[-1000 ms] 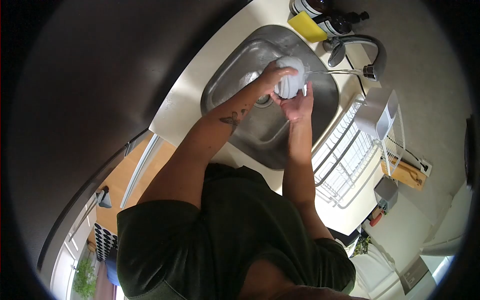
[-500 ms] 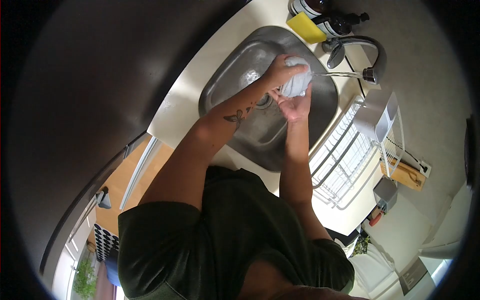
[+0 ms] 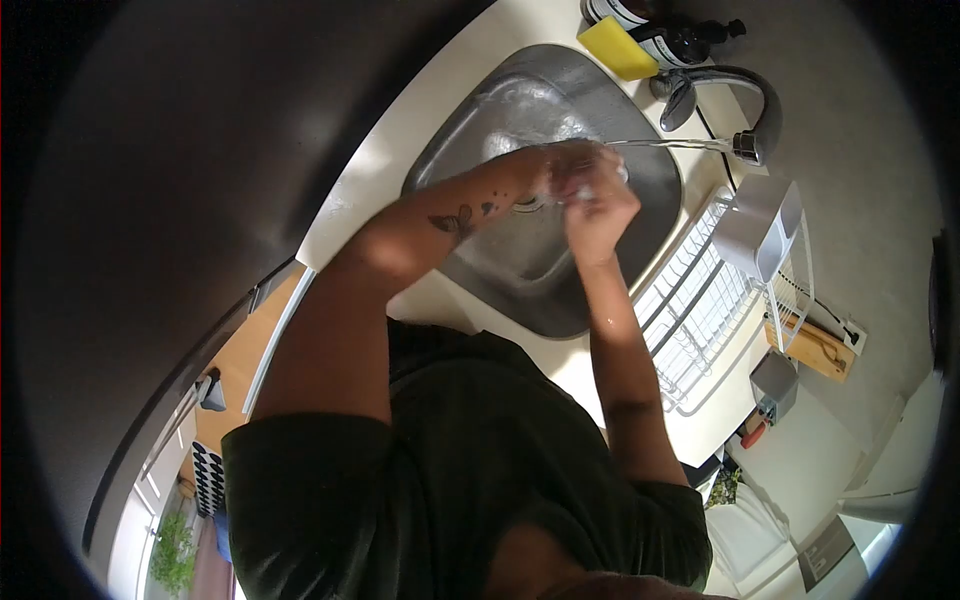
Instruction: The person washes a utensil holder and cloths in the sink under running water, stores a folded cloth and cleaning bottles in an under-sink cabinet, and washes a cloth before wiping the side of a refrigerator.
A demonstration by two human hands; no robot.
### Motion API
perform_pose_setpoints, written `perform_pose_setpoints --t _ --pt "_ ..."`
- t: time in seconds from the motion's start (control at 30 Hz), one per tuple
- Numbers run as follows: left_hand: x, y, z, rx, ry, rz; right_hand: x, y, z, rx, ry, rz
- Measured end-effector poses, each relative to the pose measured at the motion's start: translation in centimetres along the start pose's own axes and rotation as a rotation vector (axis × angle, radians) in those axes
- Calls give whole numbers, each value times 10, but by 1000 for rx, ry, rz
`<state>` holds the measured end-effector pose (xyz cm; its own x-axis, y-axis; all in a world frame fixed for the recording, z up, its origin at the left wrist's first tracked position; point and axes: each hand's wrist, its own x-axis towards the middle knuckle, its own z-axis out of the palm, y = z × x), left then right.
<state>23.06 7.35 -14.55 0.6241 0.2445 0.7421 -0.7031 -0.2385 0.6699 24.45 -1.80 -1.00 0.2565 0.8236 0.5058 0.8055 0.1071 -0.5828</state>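
Under the running water, my left hand and my right hand are pressed together, fingers closed around a wet white cloth. Only small bits of the white cloth show between the fingers; the rest is hidden, and motion blurs the hands. Both are above the steel sink. A thin stream from the chrome faucet reaches the top of my hands. Water glistens on the sink floor beyond my left wrist.
A yellow sponge and dark pump bottles stand behind the sink's far right corner. To the right is a wire dish rack with a grey-white container. A wooden board leans farther right.
The white cloth was a rounded bundle resting on my open right palm with my left hand over it. Now both hands clench it, and the right hand has turned into a fist.
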Motion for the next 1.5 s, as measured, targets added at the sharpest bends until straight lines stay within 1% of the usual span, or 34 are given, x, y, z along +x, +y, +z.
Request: perform_pose_setpoints --t 0.03,0.07,0.13,0.17,0.23,0.27,0.3,0.37,0.4,0.47,0.5,0.57,0.63,0.67,0.7,0.73,0.77,0.8,0.83,0.9,0.93,0.97,1.03,1.07,1.1,1.13,1.17,1.23,1.27,1.3,1.37,1.43,1.47,1.5 --pt "1 -5 -1 -170 -87 -21 -8 -4 4 -43 -47 -79" --pt "12 10 1 -177 -86 -25 -14 -7 6 -44 -50 -72" --pt "44 54 0 -401 -356 -1177 -24 -11 13 -95 -388 -320" --pt "40 57 7 -406 -360 -1179 -35 -9 20 -96 -389 -314" --pt "30 57 14 -32 -515 -1204 -51 -5 39 -242 -791 -63" --pt "29 58 21 213 -702 -1090 -49 -11 39 -388 -842 -300" --pt "15 55 33 212 -709 -1087 -53 -11 43 -391 -879 -339" --pt "-22 46 55 636 -737 -867 -67 -10 60 -344 -954 -364" --pt "-28 56 68 630 -739 -869 -77 -11 62 -314 -970 -373" --pt "-31 65 86 634 -363 -1275 -89 -12 62 -243 -976 -378" --pt "-75 -2 93 637 -454 -1126 -96 -12 61 -185 -965 -363" --pt "-156 -126 105 646 -600 -809 -103 -10 46 -62 -893 -296" --pt "-55 -37 20 672 -589 -952 -97 3 15 50 -710 -128" --pt "4 19 -27 686 -583 -1023 -93 3 -1 83 -563 46" --pt "35 21 -37 753 -402 -955 -89 3 -19 115 -416 213" --pt "45 -28 -40 804 -334 -637 -84 5 -37 126 -311 281" --pt "83 -7 -37 676 -366 -851 -81 7 -51 135 -201 348" --pt "122 17 -36 542 -394 -1056 -79 6 -58 290 -15 453" --pt "131 7 -25 540 -397 -1047 -80 3 -66 445 173 555" --pt "143 -24 -13 137 -363 -1319 -71 -7 -83 556 403 593" --pt "142 -35 -13 101 -418 -1364 -69 -11 -89 564 465 544" --pt "138 -36 -14 103 -425 -1355 -67 -16 -94 708 543 516" --pt "121 -31 -15 -90 -384 -1223 -68 -23 -103 696 640 593" --pt "121 -25 -14 -85 -384 -1298 -67 -28 -106 729 677 618" --pt "118 -22 -12 -89 -408 -1287 -64 -31 -107 764 713 633" --pt "116 -17 -12 -70 -371 -1303 -62 -31 -107 802 760 679" --pt "112 -12 -16 -47 -328 -1317 -59 -32 -106 823 794 663" --pt "76 -4 -14 -203 -267 -1314 -60 -23 -107 870 917 677" --pt "41 8 -4 -305 -219 -1126 -61 -19 -104 882 920 668" --pt "10 30 11 -400 -170 -939 -62 -15 -101 964 963 653" --pt "10 107 46 -1125 164 -1413 -61 -10 -81 1062 995 643" --pt "14 135 79 -1334 420 -1089 -62 -16 -52 795 913 758" --pt "22 136 77 -1329 652 -1042 -68 -18 -43 774 881 772" --pt "22 133 74 -1321 662 -1042 -72 -22 -33 748 885 792"
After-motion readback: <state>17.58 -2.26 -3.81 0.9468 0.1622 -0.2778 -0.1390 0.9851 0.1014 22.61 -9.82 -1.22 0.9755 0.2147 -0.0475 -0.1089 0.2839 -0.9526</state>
